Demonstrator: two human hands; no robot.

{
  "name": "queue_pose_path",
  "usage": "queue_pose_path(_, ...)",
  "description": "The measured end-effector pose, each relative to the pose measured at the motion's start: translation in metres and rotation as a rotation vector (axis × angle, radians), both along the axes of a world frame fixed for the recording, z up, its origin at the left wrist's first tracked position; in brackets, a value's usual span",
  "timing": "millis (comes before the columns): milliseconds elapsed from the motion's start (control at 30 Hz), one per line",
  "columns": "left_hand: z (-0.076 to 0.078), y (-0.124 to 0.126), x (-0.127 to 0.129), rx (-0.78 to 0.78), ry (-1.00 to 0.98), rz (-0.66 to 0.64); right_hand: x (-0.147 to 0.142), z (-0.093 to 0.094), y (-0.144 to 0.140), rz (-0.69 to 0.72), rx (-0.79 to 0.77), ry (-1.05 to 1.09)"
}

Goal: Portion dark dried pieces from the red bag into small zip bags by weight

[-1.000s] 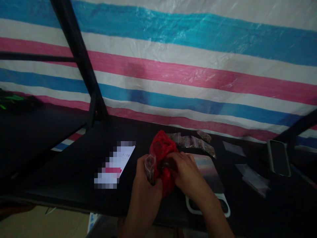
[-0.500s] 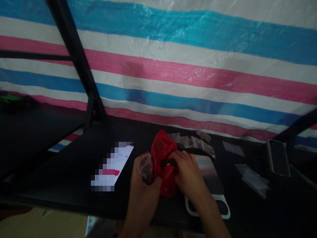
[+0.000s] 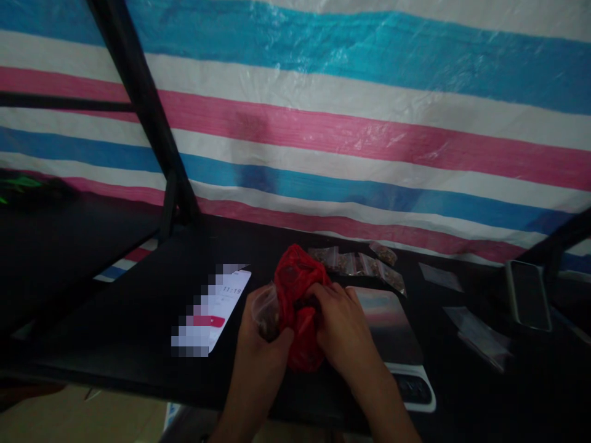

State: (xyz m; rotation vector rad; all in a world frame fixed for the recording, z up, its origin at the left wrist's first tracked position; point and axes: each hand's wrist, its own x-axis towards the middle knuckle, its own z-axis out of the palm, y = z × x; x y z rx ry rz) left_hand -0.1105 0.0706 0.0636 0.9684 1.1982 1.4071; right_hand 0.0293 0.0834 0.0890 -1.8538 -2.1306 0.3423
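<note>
The left hand point(image 3: 265, 344) is closed around a small clear plastic pouch with dark contents point(image 3: 265, 311), pinched against the left side of the crumpled red plastic bag point(image 3: 298, 314). The right hand point(image 3: 339, 326) has its fingers curled into the red bag's mouth; whether they hold anything inside is hidden. Since a second ago the pouch has come in tighter against the bag and the right hand has sunk deeper (both hands are now pressed close together).

Just right lies a flat grey digital scale point(image 3: 392, 320); behind it, a row of filled clear pouches point(image 3: 357, 263). A lit phone point(image 3: 221, 307) lies left on the black tabletop point(image 3: 138, 320).
</note>
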Motion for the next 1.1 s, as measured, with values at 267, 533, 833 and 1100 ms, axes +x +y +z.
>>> queue_pose_path(267,-0.002,0.009,-0.007,-0.04,-0.28,0.042,0.005,-0.016,0.006,0.004,0.024,0.41)
queue_pose_path(533,-0.009,0.011,-0.016,0.066,-0.079,0.029,0.008,-0.024,0.009,0.003,-0.097,0.849)
queue_pose_path(833,-0.005,0.013,-0.021,0.129,0.095,-0.044,0.015,-0.015,0.011,0.092,-0.067,1.015)
queue_pose_path(1100,-0.009,0.006,-0.02,0.189,0.352,-0.234,0.01,0.016,-0.006,0.107,0.11,0.993)
